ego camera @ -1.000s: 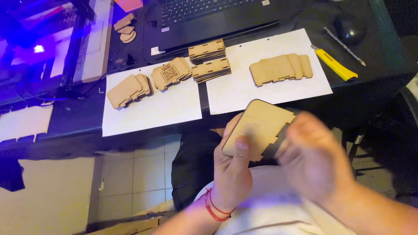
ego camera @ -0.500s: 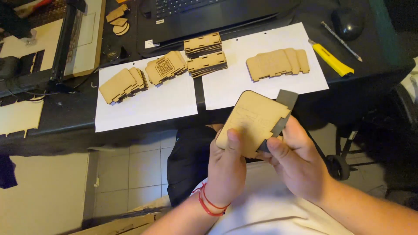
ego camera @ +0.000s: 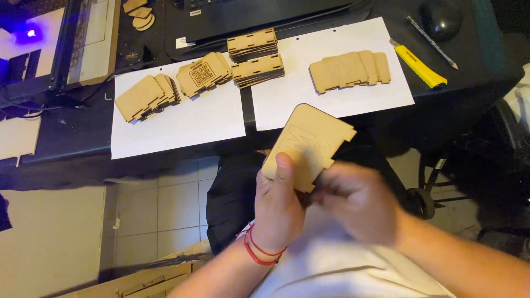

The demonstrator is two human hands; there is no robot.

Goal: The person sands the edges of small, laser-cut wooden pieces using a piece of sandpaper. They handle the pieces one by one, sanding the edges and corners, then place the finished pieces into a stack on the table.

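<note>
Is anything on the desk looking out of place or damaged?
Nothing stands out. The wooden panels lie in orderly fanned stacks on the paper sheets, and the panel in the left hand looks intact. The right hand is blurred.

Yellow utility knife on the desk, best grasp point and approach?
Grip the yellow utility knife across the middle of its long body, coming straight down from above. It lies flat and diagonal on the dark desk, beside the pencil and just off the right paper sheet. Set the fingers across its narrow width, away from the blade tip at its upper left end.
</note>
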